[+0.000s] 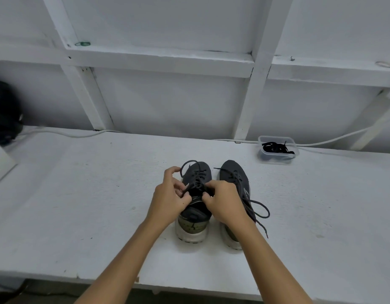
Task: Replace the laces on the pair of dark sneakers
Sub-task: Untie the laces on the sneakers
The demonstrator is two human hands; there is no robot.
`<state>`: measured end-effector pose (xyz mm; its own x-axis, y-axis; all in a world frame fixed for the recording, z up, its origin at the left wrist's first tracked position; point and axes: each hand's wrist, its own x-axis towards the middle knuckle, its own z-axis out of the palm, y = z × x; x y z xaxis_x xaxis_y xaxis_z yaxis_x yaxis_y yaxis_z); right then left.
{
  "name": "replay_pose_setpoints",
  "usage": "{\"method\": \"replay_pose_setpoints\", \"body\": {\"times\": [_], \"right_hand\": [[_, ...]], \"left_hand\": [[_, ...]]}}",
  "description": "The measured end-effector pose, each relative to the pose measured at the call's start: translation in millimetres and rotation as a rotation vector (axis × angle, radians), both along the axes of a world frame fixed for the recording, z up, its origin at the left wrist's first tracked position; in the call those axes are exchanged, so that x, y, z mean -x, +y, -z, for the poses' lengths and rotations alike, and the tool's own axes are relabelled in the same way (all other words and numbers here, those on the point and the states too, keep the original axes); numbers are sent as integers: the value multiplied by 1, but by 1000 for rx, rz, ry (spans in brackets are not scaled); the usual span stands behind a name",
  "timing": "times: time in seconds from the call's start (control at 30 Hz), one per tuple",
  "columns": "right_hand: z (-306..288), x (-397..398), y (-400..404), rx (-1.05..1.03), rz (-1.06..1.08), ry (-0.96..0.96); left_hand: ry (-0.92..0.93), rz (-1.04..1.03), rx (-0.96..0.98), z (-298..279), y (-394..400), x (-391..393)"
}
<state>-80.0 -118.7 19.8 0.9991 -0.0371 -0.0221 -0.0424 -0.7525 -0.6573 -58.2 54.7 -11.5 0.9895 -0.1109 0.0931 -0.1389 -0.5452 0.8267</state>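
Clear plastic tub (277, 160), dark laces (275, 148) inside

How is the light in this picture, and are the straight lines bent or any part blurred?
Head view: soft, even light, with only faint shadows under the sneakers and no glare on the white table; the wide lens bows the wall beams; the black laces in the plastic container look slightly soft.
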Motion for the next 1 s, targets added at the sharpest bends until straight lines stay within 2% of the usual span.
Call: {"method": "replay_pose_setpoints", "body": {"times": [0.13,0.23,0.33,0.47,0.6,0.67,0.73,0.83,0.9,1.0], "right_hand": [[7,4,11,-90,48,-1],[7,7,11,-80,47,18],[1,3,3,-40,23,55],[-4,1,-3,-108,83,16],[-4,5,-2,-66,173,-69],[-3,8,0,7,160,-108],[-1,12,5,55,110,-68],[2,14,12,161,88,2],[4,13,15,188,112,-25],[7,10,18,220,128,-56]], "left_hand": [[84,-89,-49,0,4,2],[110,-149,-117,0,3,5],[8,-129,-274,-3,-3,8],[-189,-53,-395,-9,-14,5],[-143,-78,-284,-7,-14,2],[-105,-109,-238,-6,-13,2],[-102,-105,-247,-6,-13,1],[-46,-71,-206,-8,-13,-1],[16,1,-107,-10,-11,-2],[17,87,-64,-12,-9,-2]]}}
